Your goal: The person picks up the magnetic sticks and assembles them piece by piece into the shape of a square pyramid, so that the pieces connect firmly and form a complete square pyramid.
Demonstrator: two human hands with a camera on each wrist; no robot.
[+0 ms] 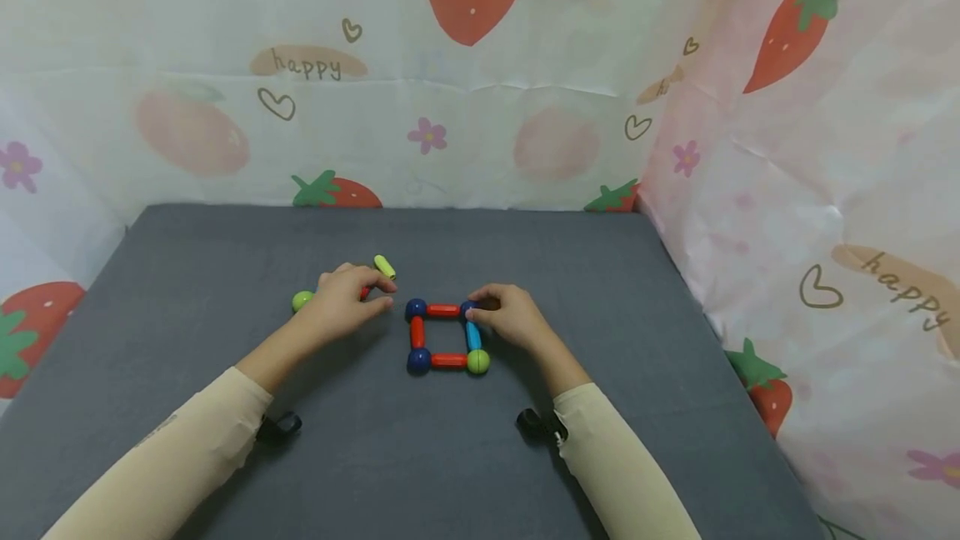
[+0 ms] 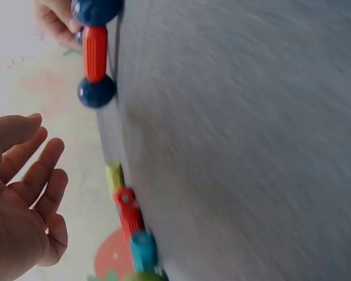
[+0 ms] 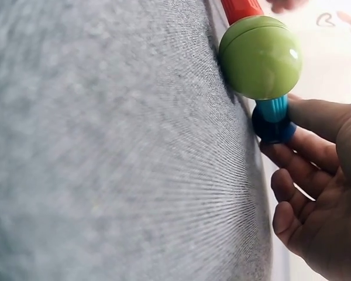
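Observation:
A square of rods and balls lies on the table. Red rods [image 1: 448, 362] form three sides, and a light blue rod [image 1: 473, 336] forms the right side. Dark blue balls [image 1: 419, 361] sit at three corners, a green ball [image 1: 477, 362] at the near right one. With thumb and fingertips, my right hand [image 1: 513, 317] pinches the far right dark blue ball [image 3: 273, 132]. To the square's left, my left hand [image 1: 347, 302] hovers with loosely bent fingers, holding nothing, as the left wrist view shows. It partly hides the loose pieces behind it in the head view.
Beyond my left hand lie a yellow-green rod [image 1: 384, 266], a red rod [image 2: 130, 218], a teal rod [image 2: 143, 250] and another green ball [image 1: 302, 300]. Grey cloth [image 1: 420, 457] covers the table. A strawberry-print curtain [image 1: 480, 123] hangs along the back and sides.

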